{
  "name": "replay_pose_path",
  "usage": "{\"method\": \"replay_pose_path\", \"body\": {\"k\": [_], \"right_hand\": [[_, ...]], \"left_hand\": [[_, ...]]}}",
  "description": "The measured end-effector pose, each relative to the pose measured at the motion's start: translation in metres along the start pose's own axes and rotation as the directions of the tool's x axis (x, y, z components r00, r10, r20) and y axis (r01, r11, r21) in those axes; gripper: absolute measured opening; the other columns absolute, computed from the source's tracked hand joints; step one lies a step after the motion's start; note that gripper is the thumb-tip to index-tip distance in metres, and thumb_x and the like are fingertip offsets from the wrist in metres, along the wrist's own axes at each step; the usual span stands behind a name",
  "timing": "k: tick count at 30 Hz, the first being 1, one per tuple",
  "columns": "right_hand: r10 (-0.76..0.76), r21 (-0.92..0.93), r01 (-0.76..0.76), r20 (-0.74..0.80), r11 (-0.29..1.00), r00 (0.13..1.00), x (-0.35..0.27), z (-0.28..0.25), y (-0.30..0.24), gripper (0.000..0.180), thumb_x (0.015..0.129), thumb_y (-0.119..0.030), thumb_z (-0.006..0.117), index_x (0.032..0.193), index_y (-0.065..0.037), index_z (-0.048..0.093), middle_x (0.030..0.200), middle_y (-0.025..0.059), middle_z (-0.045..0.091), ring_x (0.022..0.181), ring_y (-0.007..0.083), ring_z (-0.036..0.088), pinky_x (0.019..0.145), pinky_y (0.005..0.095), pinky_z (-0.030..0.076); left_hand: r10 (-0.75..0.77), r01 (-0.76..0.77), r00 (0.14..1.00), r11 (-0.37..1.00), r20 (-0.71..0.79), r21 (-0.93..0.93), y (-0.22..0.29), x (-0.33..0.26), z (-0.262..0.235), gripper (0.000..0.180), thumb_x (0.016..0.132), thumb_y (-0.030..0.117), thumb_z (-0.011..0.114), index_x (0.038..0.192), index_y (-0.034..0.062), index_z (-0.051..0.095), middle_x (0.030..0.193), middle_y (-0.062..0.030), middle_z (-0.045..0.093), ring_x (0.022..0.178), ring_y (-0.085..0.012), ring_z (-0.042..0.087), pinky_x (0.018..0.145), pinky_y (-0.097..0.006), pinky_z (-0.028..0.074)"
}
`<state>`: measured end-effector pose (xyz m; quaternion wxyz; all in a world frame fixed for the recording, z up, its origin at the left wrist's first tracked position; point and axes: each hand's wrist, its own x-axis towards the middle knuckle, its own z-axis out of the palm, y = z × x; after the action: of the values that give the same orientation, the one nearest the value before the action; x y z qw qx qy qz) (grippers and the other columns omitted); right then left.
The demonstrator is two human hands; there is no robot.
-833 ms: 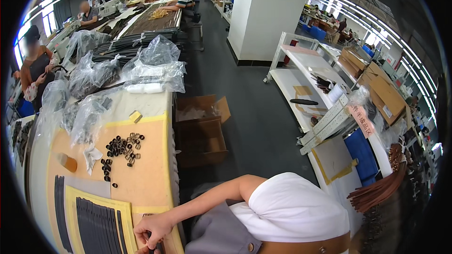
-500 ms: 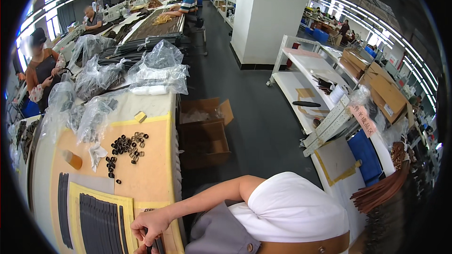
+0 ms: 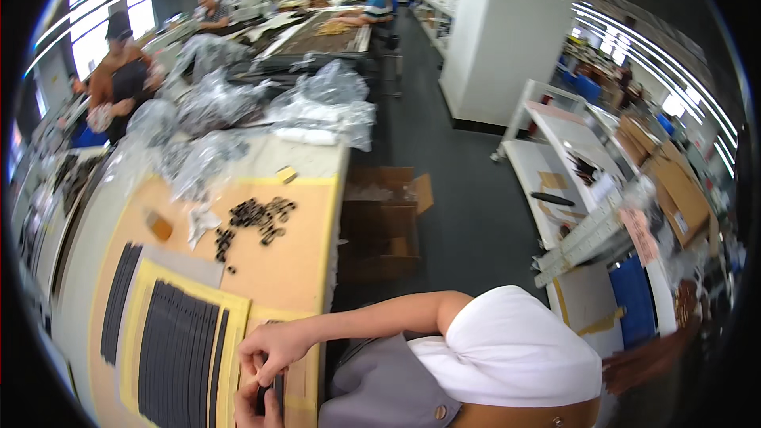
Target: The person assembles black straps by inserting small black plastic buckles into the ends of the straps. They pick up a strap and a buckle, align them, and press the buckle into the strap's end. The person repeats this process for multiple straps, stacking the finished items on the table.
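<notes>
My right hand [image 3: 273, 345] reaches from the white-sleeved shoulder to the near edge of the tan worktable [image 3: 305, 257]. Its fingers pinch the top of a small black strip [image 3: 275, 391]. My left hand [image 3: 252, 406] shows only partly at the bottom edge and grips the same strip from below. Just left of both hands lies a yellow sheet [image 3: 238, 333] covered with rows of long black strips [image 3: 178, 349]. A scatter of small black parts [image 3: 254, 218] lies farther up the table.
Crumpled clear plastic bags [image 3: 317, 107] pile at the table's far end. An open cardboard box [image 3: 380, 222] stands on the dark floor beside the table. White shelving with boxes [image 3: 579, 182] is at the right. Other people work at tables at the back and far left.
The view has swung slightly. My right hand stays at the table's near edge, and my left hand has come into view under it, holding the black strip.
</notes>
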<state>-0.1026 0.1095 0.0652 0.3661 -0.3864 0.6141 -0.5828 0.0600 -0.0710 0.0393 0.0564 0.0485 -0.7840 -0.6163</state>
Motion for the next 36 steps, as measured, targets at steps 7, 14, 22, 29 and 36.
{"method": "replay_pose_path", "body": {"k": [7,14,22,29,36], "right_hand": [[0.171,0.037,-0.176,0.111,0.984,0.979,0.01,-0.011,-0.001,0.024,0.094,-0.016,0.079,0.109,-0.005,0.064,0.082,0.0001,0.068,0.068,0.0067,0.062,0.06,0.0237,0.049],[0.152,0.114,-0.176,0.19,0.978,0.97,0.033,-0.017,0.002,0.025,0.094,-0.014,0.08,0.109,-0.006,0.062,0.083,0.0,0.069,0.071,0.0064,0.063,0.065,0.023,0.05],[0.303,0.279,-0.327,0.126,0.903,0.945,0.034,-0.034,0.01,0.018,0.1,-0.012,0.072,0.112,-0.003,0.062,0.089,0.0019,0.071,0.076,0.0091,0.07,0.068,0.023,0.056],[0.208,0.509,-0.296,0.223,0.808,0.952,0.034,-0.068,0.025,0.025,0.108,-0.015,0.059,0.123,0.003,0.066,0.101,0.0113,0.074,0.086,0.0172,0.076,0.076,0.0282,0.063],[0.167,0.489,-0.3,0.296,0.819,0.941,0.04,-0.089,0.037,0.022,0.099,-0.007,0.072,0.119,0.001,0.07,0.106,0.008,0.074,0.094,0.014,0.073,0.083,0.0272,0.059]], "left_hand": [[0.211,-0.189,0.971,0.966,-0.115,0.179,0.005,0.011,0.001,0.028,0.085,0.006,0.084,0.108,0.0006,0.071,0.084,-0.0073,0.072,0.067,-0.0109,0.062,0.062,-0.024,0.049],[0.192,-0.162,0.969,0.969,-0.156,0.187,0.015,0.016,-0.006,0.031,0.082,0.008,0.088,0.108,-0.0002,0.073,0.092,-0.0098,0.075,0.08,-0.0144,0.071,0.071,-0.027,0.056],[0.149,-0.108,0.963,0.977,-0.225,0.185,0.008,0.034,-0.006,0.026,0.084,0.012,0.086,0.104,0.001,0.073,0.09,-0.0095,0.075,0.069,-0.0173,0.071,0.062,-0.028,0.058],[0.082,-0.033,0.943,0.987,-0.321,0.157,0.013,0.042,-0.002,0.023,0.083,0.007,0.086,0.102,0.0014,0.075,0.091,-0.0019,0.075,0.075,-0.0063,0.066,0.058,-0.021,0.051],[0.122,-0.048,0.945,0.97,-0.303,0.24,0.021,0.066,0.015,0.022,0.082,0.005,0.085,0.102,0.0025,0.074,0.086,-0.0031,0.073,0.072,-0.0089,0.067,0.058,-0.022,0.052]]}}
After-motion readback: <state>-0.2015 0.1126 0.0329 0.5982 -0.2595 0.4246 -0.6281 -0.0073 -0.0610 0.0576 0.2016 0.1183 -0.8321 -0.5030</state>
